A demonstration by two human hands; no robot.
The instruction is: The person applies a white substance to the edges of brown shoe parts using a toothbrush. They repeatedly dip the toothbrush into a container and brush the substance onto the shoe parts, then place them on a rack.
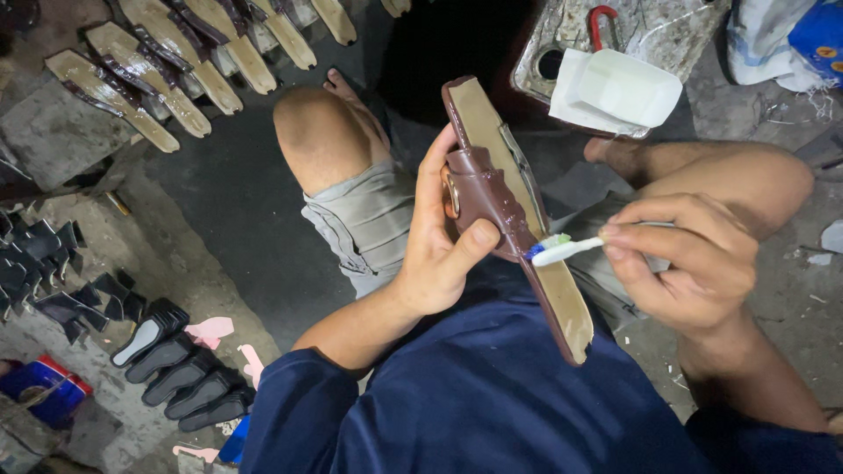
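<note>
Sandal: a brown sandal (514, 206) with a tan insole, held up over the person's lap, between the two knees, toe end pointing away and heel end toward the dark blue shirt (492, 395).
Sandal look: glossy brown strap (483, 197) across the middle, with a small metal buckle at its left edge; brown trim runs round the insole; the tan surface looks shiny near the heel.
Left hand: left hand (439, 241) wraps the sandal from the left side, fingers behind it, thumb pressed flat on the front of the strap; a firm clasp, wrist bent inward, forearm rising from the lower left.
Right hand: right hand (685, 259) pinches a toothbrush (562, 250) between thumb and curled fingers, knuckles up, forearm coming in from the lower right.
Toothbrush: white handle, green and blue at the head; the head touches the sandal's right edge just below the strap.
Legs: bare knees to either side, grey shorts (364, 219) on the left thigh.
Above the sandal: a white plastic tub (619, 92) tilted on a grimy metal can (659, 31), with a red hook-shaped piece beside it.
Upper left floor: a row of similar tan-soled sandals (176, 66) laid side by side.
Lower left floor: black soles (180, 373) in a row, a heap of black straps (39, 263) above them, pink scraps (211, 331) nearby, a blue and red container (44, 386) at the edge.
Upper right: a white and blue bag (781, 35) on the concrete.
</note>
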